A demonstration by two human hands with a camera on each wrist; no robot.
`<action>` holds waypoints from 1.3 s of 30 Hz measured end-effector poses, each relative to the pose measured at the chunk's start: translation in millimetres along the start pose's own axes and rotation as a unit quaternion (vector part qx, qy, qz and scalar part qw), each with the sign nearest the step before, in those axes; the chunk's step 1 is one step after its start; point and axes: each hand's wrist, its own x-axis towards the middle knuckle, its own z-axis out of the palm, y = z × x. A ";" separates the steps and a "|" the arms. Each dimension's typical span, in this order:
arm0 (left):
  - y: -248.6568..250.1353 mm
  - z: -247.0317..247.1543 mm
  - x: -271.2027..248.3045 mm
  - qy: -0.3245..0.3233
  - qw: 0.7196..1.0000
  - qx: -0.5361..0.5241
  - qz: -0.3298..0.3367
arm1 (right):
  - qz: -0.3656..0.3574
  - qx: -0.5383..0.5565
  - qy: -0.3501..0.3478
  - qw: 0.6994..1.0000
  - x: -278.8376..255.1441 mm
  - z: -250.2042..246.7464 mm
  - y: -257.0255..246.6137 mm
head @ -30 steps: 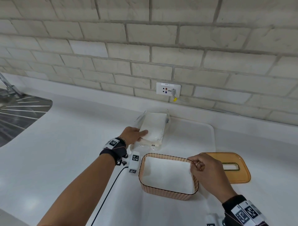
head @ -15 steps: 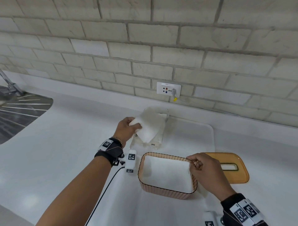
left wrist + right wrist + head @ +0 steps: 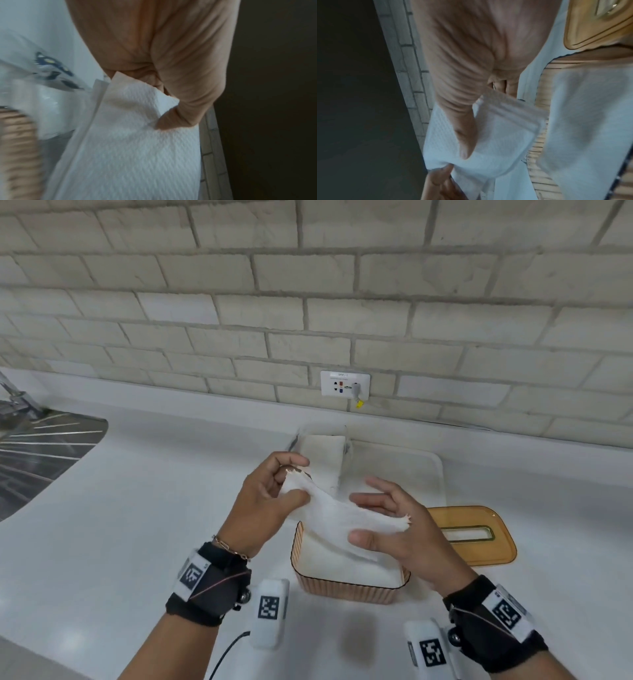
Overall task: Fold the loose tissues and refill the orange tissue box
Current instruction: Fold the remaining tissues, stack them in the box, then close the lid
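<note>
Tissue (image 3: 342, 517) between my fingers is white paper, matt, embossed with a fine ribbed weave, ragged at one edge. Orange box (image 3: 346, 587) is ribbed translucent plastic, slightly glossy; its lid (image 3: 479, 549) smooth glossy amber plastic. Counter (image 3: 137, 508) smooth white, faint sheen. Wall (image 3: 308, 285) rough matt brick. Drainboard (image 3: 41, 453) grooved shiny metal.

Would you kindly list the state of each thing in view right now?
tissue: held above the box, between both hands
left hand: pinching the tissue
right hand: thumb on the tissue
orange tissue box: open, tissues inside
lid: off, lying on counter
tissue pack: open
</note>
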 end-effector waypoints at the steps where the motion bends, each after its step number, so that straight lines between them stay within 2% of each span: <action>1: -9.6 4.0 -4.6 0.012 1.000 0.005 -0.009 | -0.005 -0.003 -0.006 1.000 -3.4 -0.4 0.6; 5: -50.1 25.0 -25.0 0.047 0.997 0.044 -0.047 | 0.019 -0.061 0.021 0.998 -14.1 0.0 19.6; 8: -63.5 39.0 -35.8 0.072 0.992 0.076 -0.068 | 0.037 -0.061 0.043 0.997 -20.0 -0.3 26.0; 12: -66.9 51.5 -38.5 0.123 0.990 0.046 -0.058 | 0.037 -0.033 0.052 0.997 -20.8 0.1 26.5; 16: -65.0 65.2 -41.6 0.135 0.989 0.028 -0.059 | 0.031 -0.062 0.060 0.996 -20.4 7.2 21.1; 19: -68.3 64.3 -40.3 0.159 0.986 0.023 -0.051 | 0.030 -0.034 0.065 0.997 -20.2 2.8 18.6; 23: -68.9 70.9 -42.4 0.122 0.990 0.041 -0.050 | 0.033 -0.060 0.041 0.997 -22.7 3.9 19.2; 29: -68.4 70.2 -37.2 0.147 0.988 0.044 -0.026 | 0.017 -0.090 0.023 0.996 -19.9 -3.5 11.9; 33: -74.0 62.2 -39.2 0.086 0.989 0.102 -0.056 | 0.049 -0.160 0.008 0.986 -21.8 -8.2 16.5; 36: -76.5 43.5 -34.1 0.063 0.988 0.141 -0.030 | 0.060 -0.180 0.018 0.982 -20.3 -14.6 17.0; 39: -77.3 25.0 -29.0 -0.006 0.981 0.193 -0.033 | 0.065 -0.207 0.011 0.976 -18.2 -19.8 14.2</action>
